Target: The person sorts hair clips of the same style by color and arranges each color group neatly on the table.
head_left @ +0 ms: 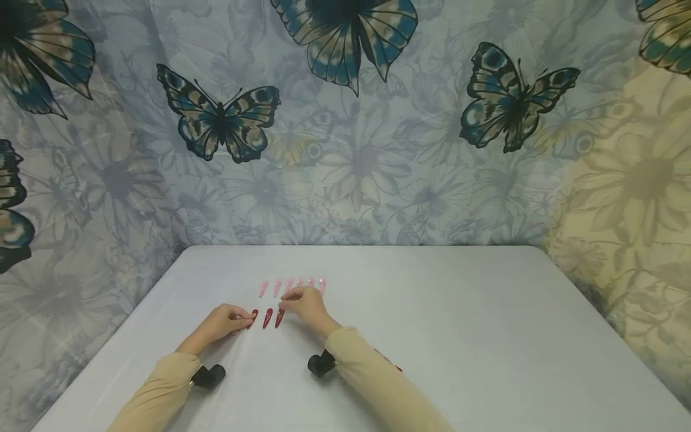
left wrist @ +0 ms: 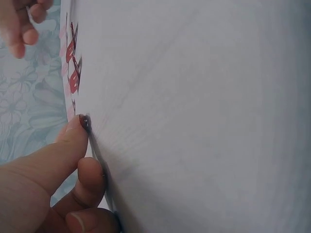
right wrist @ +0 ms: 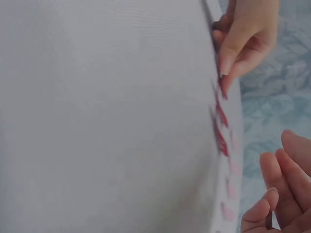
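Observation:
On the white table (head_left: 459, 324) lies a row of red snap hair clips. My left hand (head_left: 222, 323) pinches the leftmost red clip (left wrist: 85, 122) between thumb and finger; the fingers cover part of it. Two more red clips, a middle one (head_left: 267, 318) and a right one (head_left: 279, 319), lie slanted beside it. Over the upper end of the right one is my right hand (head_left: 308, 305). In the right wrist view its fingers (right wrist: 270, 167) are loosely bent with nothing between them. Behind runs a row of pink hair clips (head_left: 263, 288), some partly hidden by the right hand.
Under my right forearm, red items (head_left: 398, 368) peek out, mostly hidden by the sleeve (head_left: 378, 372). Black wrist cameras sit at the left wrist (head_left: 209, 377) and the right wrist (head_left: 322, 363). A butterfly-patterned cloth (head_left: 367, 180) hangs behind the table's far edge.

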The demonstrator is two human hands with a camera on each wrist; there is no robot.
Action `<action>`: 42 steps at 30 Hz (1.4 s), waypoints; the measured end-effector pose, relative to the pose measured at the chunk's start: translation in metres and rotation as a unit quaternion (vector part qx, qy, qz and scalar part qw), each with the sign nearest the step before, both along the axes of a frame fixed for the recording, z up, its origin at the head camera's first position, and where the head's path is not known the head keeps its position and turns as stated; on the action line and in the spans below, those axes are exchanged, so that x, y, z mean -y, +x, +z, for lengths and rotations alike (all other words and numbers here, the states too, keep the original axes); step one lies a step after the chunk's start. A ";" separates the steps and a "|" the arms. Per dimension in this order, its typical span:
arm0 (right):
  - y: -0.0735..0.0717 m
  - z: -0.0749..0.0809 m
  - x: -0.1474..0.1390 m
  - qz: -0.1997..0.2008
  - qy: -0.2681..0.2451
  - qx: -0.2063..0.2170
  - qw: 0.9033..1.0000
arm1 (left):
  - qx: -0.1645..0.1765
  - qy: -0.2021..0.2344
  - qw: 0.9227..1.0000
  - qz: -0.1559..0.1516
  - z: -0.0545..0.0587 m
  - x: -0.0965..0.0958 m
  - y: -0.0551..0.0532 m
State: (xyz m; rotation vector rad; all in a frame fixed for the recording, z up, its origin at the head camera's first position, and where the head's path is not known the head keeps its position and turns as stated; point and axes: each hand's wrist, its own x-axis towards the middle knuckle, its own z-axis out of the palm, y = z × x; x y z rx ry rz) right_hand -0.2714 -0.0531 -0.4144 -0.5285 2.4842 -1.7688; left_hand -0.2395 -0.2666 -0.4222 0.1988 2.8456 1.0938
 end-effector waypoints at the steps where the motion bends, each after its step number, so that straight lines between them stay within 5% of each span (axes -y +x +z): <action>1: 0.000 0.003 -0.002 0.006 0.004 -0.008 1.000 | -0.002 -0.001 1.000 -0.001 0.000 0.000 0.000; 16: 0.017 0.040 -0.040 0.080 -0.027 -0.022 0.996 | 0.009 -0.012 1.000 0.024 -0.002 -0.002 0.002; 28: 0.042 0.058 -0.075 0.087 -0.079 0.022 0.993 | 0.000 -0.011 1.000 0.019 -0.002 -0.002 0.001; 42: 0.069 0.073 -0.119 0.059 -0.034 0.002 0.998 | 0.001 -0.006 1.000 0.027 -0.003 -0.002 0.001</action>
